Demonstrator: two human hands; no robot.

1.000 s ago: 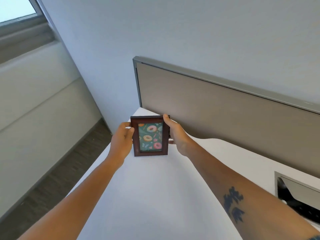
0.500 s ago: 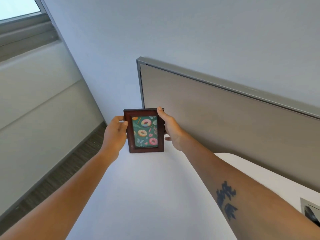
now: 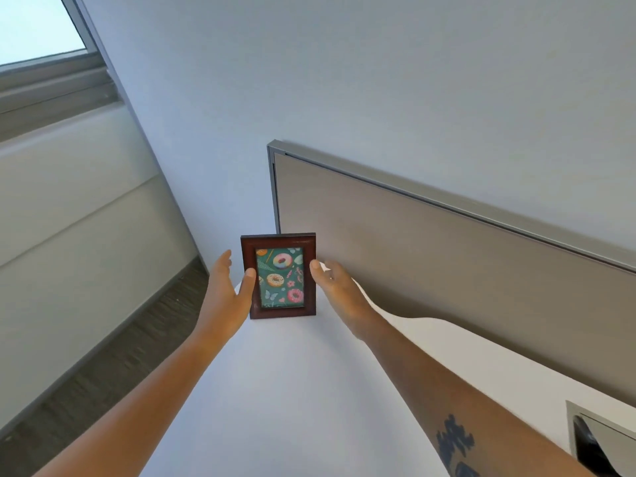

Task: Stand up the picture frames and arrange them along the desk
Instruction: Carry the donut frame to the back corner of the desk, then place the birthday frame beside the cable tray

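Picture frame [image 3: 278, 276] upright on desk [image 3: 275, 390], portrait, facing camera, left hand [image 3: 225, 297] perhaps touching, right hand [image 3: 339, 290] released

This looks like an office. A plain white table [image 3: 275, 390] at lower centre backs onto a taupe fabric partition panel with a grey metal rim [image 3: 447, 270] at right, and a grey cable-access hatch [image 3: 599, 438] is set into the tabletop at the lower right corner. Bare pale walls, dark low-pile carpet [image 3: 103, 366] at lower left and a grey-framed window [image 3: 38, 25] at upper left fit a workplace.

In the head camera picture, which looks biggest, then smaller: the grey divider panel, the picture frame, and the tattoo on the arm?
1. Grey divider panel
2. Picture frame
3. Tattoo, unsure: it is nearer the camera and cut off by the picture's edge.
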